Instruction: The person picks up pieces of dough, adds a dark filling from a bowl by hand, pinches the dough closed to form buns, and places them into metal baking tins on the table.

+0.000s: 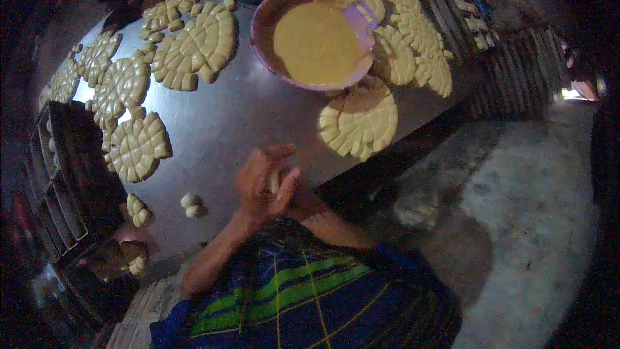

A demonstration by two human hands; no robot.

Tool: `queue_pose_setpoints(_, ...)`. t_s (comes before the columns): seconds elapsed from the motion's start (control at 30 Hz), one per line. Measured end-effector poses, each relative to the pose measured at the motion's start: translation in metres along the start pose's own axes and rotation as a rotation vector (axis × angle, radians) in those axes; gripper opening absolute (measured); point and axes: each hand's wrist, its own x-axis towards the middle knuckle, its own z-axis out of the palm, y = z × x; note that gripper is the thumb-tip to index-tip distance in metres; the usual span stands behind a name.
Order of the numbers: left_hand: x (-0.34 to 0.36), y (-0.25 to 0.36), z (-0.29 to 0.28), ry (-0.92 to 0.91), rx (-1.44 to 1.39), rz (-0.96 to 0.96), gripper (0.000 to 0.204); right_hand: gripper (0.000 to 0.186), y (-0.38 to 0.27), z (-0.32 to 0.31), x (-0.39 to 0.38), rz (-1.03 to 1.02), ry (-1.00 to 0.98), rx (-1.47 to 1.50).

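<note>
Over the near edge of the metal table, my left hand and my right hand are pressed together. Between the palms shows a small pale piece of dough, mostly covered by the fingers. Both hands are slightly blurred. To their left on the table lies a pair of small dough balls. A flat round of dough cut into segments lies beyond them to the right. Farther off stands a purple basin holding a thick yellow liquid.
Several shiny cut dough rounds cover the table's left side; more dough lies right of the basin. A dark rack stands at the left, beside a small dough piece. Ridged trays are at the far right, above grey floor.
</note>
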Motion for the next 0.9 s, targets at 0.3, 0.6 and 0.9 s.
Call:
queue_pose_setpoints(0.3,0.008,0.004,0.035,-0.023,-0.701,-0.358,0.057,0.050,-0.074,-0.103,0.049,-0.017,-0.432,0.114)
queue_pose_setpoints(0.6,-0.039,-0.029,-0.016,0.306,-0.375,-0.916,0.021,0.038,-0.211,-0.177,0.216,-0.098,-0.849,-1.204)
queue_pose_setpoints(0.9,-0.051,-0.036,-0.014,0.296,-0.270,-0.871,0.019,0.029,-0.195,-0.167,0.253,0.062,-1.179,-1.269)
